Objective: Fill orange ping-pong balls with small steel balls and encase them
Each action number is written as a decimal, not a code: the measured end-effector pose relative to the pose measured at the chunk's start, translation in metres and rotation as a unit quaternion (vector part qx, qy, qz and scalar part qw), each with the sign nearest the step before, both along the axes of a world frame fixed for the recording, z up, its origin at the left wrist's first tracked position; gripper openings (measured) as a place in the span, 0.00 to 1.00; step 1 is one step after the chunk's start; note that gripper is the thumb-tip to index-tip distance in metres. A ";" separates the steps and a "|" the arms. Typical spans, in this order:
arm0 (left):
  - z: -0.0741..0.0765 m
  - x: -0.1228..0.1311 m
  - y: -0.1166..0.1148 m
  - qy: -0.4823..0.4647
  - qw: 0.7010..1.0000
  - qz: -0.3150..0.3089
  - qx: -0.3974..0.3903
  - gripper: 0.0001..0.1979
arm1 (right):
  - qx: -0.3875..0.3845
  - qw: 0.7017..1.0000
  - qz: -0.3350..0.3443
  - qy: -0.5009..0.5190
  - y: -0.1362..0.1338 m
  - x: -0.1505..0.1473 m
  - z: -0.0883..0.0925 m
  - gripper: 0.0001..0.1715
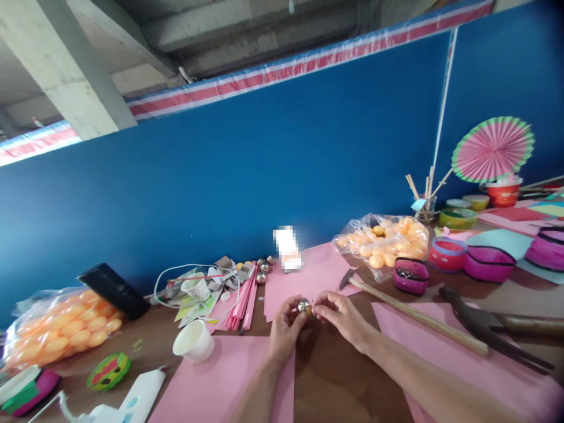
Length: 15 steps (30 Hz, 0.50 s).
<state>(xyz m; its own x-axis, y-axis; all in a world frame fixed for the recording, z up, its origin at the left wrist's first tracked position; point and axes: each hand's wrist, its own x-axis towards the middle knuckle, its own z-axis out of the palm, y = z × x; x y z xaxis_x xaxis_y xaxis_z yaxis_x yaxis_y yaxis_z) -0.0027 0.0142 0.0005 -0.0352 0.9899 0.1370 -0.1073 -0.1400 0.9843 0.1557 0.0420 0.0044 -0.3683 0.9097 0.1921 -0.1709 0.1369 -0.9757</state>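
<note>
My left hand [284, 332] and my right hand [341, 314] meet over the brown table [335, 376], both pinching a small shiny silver ball [304, 305] between their fingertips. A bit of orange shows right beside the ball, by my right fingers. Pink paper sheets [308, 276] lie under and around my hands. Several more silver balls [263, 268] rest near the blue wall behind.
Bags of orange balls sit at left [61, 329] and right [383, 241]. A white paper cup [194, 341], pink paper strips [242, 299], a hammer [414, 314], large dark pliers [489, 329], pink round boxes [489, 263] and a paper fan [492, 150] lie around.
</note>
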 end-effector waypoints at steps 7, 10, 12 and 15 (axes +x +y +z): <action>-0.005 -0.001 0.001 0.005 1.000 -0.001 -0.014 0.23 | 0.069 0.994 -0.053 -0.065 0.002 0.001 -0.007 0.08; -0.005 -0.001 0.001 0.013 1.000 -0.005 -0.010 0.21 | 0.055 0.994 -0.055 -0.076 0.001 0.002 -0.006 0.08; -0.004 0.000 0.001 0.011 1.000 -0.008 -0.013 0.21 | 0.041 0.996 -0.041 -0.070 -0.001 0.002 -0.005 0.08; 0.000 0.001 -0.001 0.008 1.000 -0.006 -0.018 0.21 | 0.028 0.997 -0.023 -0.062 -0.002 0.002 -0.004 0.09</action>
<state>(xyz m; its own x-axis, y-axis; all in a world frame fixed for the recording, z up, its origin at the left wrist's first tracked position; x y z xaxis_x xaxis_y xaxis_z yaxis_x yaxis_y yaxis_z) -0.0019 0.0136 0.0010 -0.0221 0.9946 0.1015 -0.0928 -0.1031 0.9903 0.1572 0.0400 0.0008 -0.3510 0.9150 0.1991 -0.0427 0.1967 -0.9795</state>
